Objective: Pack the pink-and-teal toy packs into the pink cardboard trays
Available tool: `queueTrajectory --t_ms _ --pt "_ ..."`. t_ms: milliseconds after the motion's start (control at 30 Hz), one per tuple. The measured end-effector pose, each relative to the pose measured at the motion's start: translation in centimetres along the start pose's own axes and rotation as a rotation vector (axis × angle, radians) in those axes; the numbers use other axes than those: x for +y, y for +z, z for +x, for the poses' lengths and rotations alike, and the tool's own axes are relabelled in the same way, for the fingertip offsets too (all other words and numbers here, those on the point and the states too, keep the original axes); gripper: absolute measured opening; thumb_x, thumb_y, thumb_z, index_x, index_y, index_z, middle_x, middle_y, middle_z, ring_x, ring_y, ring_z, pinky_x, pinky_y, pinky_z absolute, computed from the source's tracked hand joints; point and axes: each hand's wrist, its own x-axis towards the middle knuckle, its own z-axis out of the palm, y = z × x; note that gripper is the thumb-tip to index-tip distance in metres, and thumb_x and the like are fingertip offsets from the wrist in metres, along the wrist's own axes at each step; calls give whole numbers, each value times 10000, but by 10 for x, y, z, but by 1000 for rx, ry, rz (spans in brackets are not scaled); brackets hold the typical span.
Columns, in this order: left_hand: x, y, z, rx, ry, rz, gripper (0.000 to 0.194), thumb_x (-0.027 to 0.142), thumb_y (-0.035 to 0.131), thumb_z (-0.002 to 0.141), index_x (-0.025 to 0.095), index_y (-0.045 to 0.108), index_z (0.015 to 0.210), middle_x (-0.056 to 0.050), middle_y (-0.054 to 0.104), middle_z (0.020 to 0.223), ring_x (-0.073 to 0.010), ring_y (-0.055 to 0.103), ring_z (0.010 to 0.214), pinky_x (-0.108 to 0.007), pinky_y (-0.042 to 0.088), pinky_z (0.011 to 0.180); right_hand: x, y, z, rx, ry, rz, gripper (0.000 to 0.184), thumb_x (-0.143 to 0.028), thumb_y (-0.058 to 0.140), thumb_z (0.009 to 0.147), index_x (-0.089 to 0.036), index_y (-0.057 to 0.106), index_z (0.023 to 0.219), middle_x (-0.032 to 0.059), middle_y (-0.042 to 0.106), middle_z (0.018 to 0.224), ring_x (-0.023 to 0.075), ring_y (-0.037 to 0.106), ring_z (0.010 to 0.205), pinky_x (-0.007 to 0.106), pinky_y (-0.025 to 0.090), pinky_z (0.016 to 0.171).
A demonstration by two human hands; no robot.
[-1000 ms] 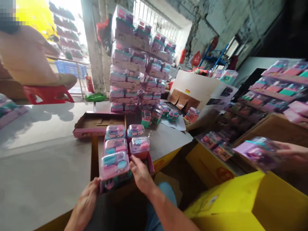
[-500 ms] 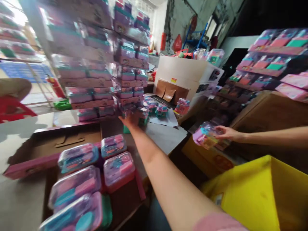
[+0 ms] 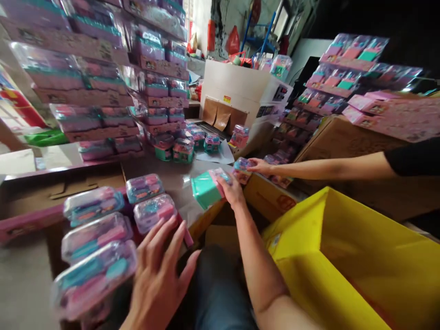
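My right hand (image 3: 234, 190) grips a mint-green plastic box (image 3: 205, 189) with a clear lid, tilted on its side over the table's front edge. My left hand (image 3: 158, 270) is open, fingers spread, close beside several clear-lidded boxes standing in rows. The nearest are a pink-and-purple box (image 3: 153, 213) by the fingertips and a blue-and-pink one (image 3: 98, 277) to the left of the hand. A pink edge of their cardboard tray (image 3: 187, 234) shows past my fingers. Whether my left fingers touch a box, I cannot tell.
Another person's hand (image 3: 259, 166) holds a similar box (image 3: 242, 166) at the right. A yellow bin (image 3: 295, 247) stands at front right. An open cardboard tray (image 3: 85, 183) lies at left, before tall stacks of packed trays (image 3: 92, 123). Behind is a white machine (image 3: 237, 85).
My right hand has come back from the far stacks toward me with the green box. My left hand has entered view over the tray. The other person's hand has moved left with its box.
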Motion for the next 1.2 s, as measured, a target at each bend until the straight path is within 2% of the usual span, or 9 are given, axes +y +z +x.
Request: queueTrajectory --t_ms 100,167,300,400,500,567,667,900,1200 --pt "36 39 3 -44 175 72 1055 378 767 801 208 95 1597 -213 233 1588 -459 181 1485 -657 283 1169 17 -54 -72 -134 120 185 527 -615 612 869 -256 655 1252 42 702 1182 228 658 1097 374 519 980" --pt "47 66 -7 -117 195 16 1079 402 783 785 173 99 1587 -240 285 1558 -464 235 1462 -654 268 1169 20 -77 -112 -171 162 148 531 -631 601 877 -254 657 1247 45 710 1147 235 667 1072 383 533 957" --pt "49 86 -44 -177 5 -285 886 427 730 808 138 286 1518 -196 532 1338 -339 535 1229 -492 463 1051 16 -110 -161 -252 136 -176 628 -664 599 877 -217 610 1318 114 696 1130 283 663 1073 428 530 942" --pt "42 77 -64 -248 -203 -515 708 470 744 773 123 503 1341 -145 618 1205 -275 620 1075 -399 523 940 6 -125 -178 -362 -130 -469 928 -657 806 684 -206 507 1437 176 592 1295 355 571 1221 507 467 1033" --pt "36 66 -71 -359 -192 -548 661 450 768 735 117 560 1267 -126 637 1174 -260 631 1049 -386 514 943 -4 -125 -179 -519 -523 -600 1141 -587 929 514 -218 449 1481 186 416 1498 394 378 1402 581 286 1175" --pt "34 62 -72 -390 -149 -504 682 424 762 730 113 542 1296 -136 618 1208 -269 617 1083 -395 503 964 -7 -117 -173 -687 -651 -591 1049 -547 934 538 -204 500 1429 169 501 1420 362 462 1334 550 330 1157" --pt "34 57 -74 -401 -150 -451 711 430 730 761 106 489 1346 -156 578 1261 -289 589 1143 -420 491 994 -6 -101 -162 -833 -692 -557 797 -523 894 630 -174 606 1286 131 615 1187 295 607 1090 439 495 983" --pt "30 49 -81 -414 8 -403 532 412 644 881 164 481 1321 -124 561 1223 -255 591 1093 -380 515 934 2 -86 -152 -868 -955 -662 586 -603 736 796 -140 647 1144 144 635 1113 275 613 980 385 523 880" --pt "5 61 -80 -441 53 -369 555 512 592 910 160 511 1331 -139 586 1238 -274 620 1098 -384 539 925 -1 -73 -150 -831 -961 -820 594 -660 697 806 -152 649 1110 135 652 1102 307 620 1014 566 449 1009"
